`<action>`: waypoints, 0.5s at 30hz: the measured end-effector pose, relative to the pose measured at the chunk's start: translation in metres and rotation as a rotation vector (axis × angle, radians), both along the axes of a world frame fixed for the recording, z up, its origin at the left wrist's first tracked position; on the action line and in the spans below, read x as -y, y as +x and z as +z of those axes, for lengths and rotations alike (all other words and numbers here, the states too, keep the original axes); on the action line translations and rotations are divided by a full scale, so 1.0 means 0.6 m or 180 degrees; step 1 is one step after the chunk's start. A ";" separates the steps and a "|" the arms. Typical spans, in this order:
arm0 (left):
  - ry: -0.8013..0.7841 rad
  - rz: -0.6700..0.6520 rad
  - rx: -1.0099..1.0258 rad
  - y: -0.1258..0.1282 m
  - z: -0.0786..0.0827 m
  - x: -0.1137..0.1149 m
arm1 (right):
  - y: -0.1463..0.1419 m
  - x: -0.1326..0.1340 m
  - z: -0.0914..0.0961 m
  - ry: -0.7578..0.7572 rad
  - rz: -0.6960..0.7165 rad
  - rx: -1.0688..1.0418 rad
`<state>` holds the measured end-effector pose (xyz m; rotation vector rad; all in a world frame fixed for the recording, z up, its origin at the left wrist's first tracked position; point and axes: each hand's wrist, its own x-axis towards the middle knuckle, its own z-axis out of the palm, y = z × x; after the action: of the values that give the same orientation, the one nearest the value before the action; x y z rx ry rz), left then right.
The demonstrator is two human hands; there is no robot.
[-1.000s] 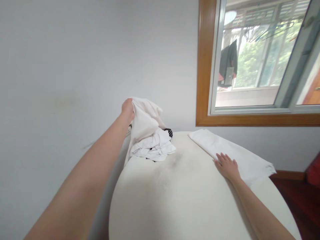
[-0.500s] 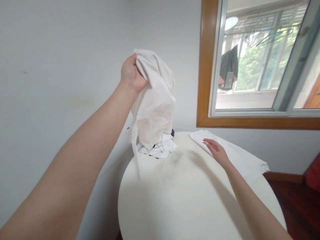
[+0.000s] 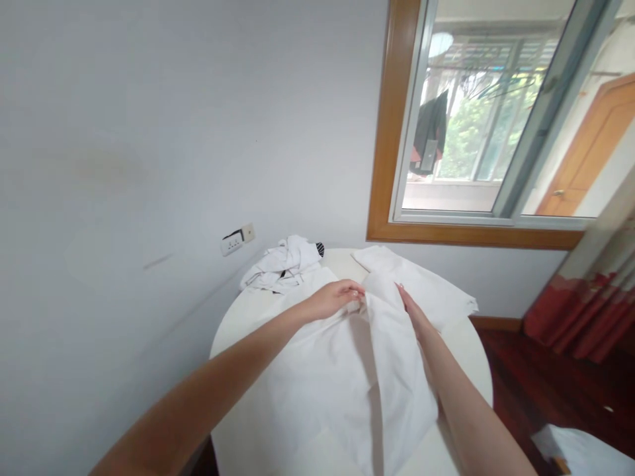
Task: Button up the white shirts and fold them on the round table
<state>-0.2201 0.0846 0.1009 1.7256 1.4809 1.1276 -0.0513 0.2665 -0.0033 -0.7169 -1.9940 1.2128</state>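
Observation:
A large white cloth (image 3: pixel 317 390) lies spread over the round white table (image 3: pixel 233 320), with a raised fold running down its right part. My left hand (image 3: pixel 337 299) is closed, its fingertips pinching the cloth near the top of that fold. On the fold's other side is my right hand (image 3: pixel 414 312), fingers stretched out and resting along the cloth's right edge. I cannot make out what kind of garment or linen it is.
A crumpled white heap (image 3: pixel 288 259) with black bits sits at the table's back left. Another flat white cloth (image 3: pixel 431 281) lies at the back right. The wall has a socket (image 3: pixel 232 244), and a wood-framed window (image 3: pixel 380 165) is at right, beside a red-and-beige curtain (image 3: pixel 570 317).
My left hand has come down from beside the wall, and the cloth it held up now lies across the table. My right hand has moved to the cloth's edge. The view has shifted right.

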 end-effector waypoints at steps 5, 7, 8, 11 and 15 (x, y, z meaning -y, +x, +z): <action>0.0466 0.0998 -0.0454 -0.054 -0.062 -0.010 | 0.009 0.015 -0.009 -0.0558 0.0083 -0.0193; 0.0554 0.1156 -0.0733 -0.061 -0.100 -0.019 | 0.011 0.023 -0.008 -0.0663 0.0157 -0.0296; 0.0623 0.1217 -0.0866 -0.062 -0.121 -0.024 | 0.011 0.026 -0.009 -0.0670 0.0207 -0.0358; 0.0876 0.1528 -0.1100 -0.062 -0.180 -0.031 | 0.009 0.025 -0.017 -0.0669 0.0292 -0.0544; 0.0914 0.1755 -0.1226 -0.070 -0.227 -0.025 | -0.002 0.002 -0.035 -0.0626 0.0037 -0.0491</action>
<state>-0.2620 0.0994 -0.0350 1.8538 2.2197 1.3870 -0.0522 0.2655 -0.0246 -0.6852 -1.7724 1.4406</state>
